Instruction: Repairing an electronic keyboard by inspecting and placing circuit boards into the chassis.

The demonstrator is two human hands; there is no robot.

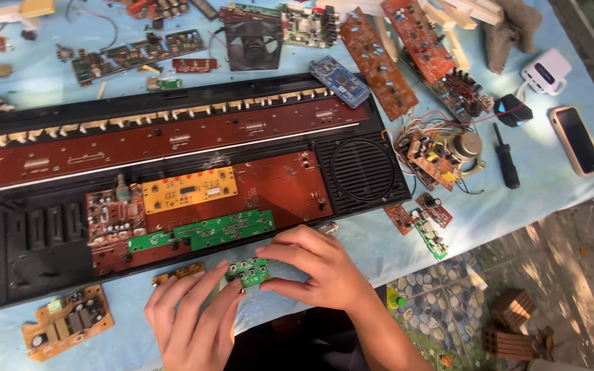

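Both hands meet at the table's near edge around a small green circuit board (251,273). My left hand (190,319) pinches its left end between thumb and fingers. My right hand (317,268) grips its right end with curled fingers. Just beyond lies an opened black keyboard chassis (36,237) with long red-brown boards, a yellow board (188,188) and a long green board (204,231) inside. A round speaker grille (362,170) sits at its right end.
Loose circuit boards cover the light blue cloth: orange ones (67,321) near left, red-brown ones (378,62) at the back, a blue one (339,80), a black fan (254,42). At right lie a wired speaker (463,144), black screwdriver (507,158), phone (577,140) and white charger (546,71).
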